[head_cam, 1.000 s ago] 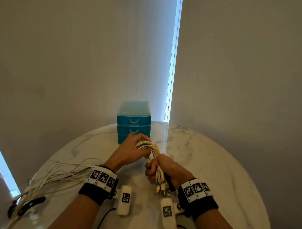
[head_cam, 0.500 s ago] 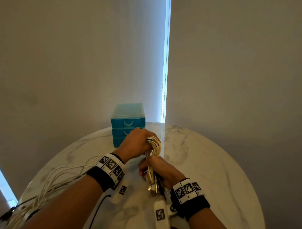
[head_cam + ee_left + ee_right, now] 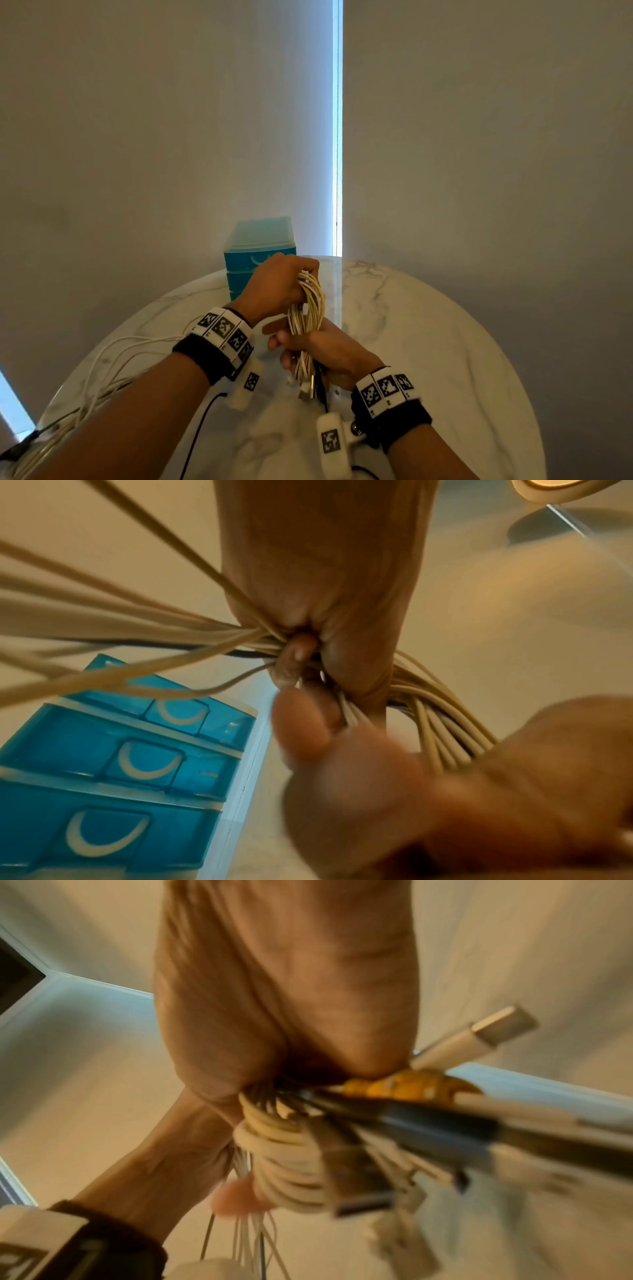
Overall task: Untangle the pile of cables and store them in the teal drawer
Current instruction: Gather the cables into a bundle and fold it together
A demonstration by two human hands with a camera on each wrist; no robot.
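Note:
A looped bundle of cream cables is held upright over the middle of the marble table. My left hand grips the top bend of the bundle, fingers curled round it. My right hand grips the lower part, where the plugs hang out below. In the right wrist view the USB plugs and a white connector stick out of my fist. The teal drawer unit stands just behind my left hand, its three drawers shut.
Loose white cable tails trail from the bundle across the table's left side to its edge, where a dark plug lies. A thin black wire runs near my left forearm. Walls stand close behind the table.
Both hands have moved the bundle farther toward the drawer unit and turned it more upright. My left hand now covers part of the drawers. The grips are unchanged.

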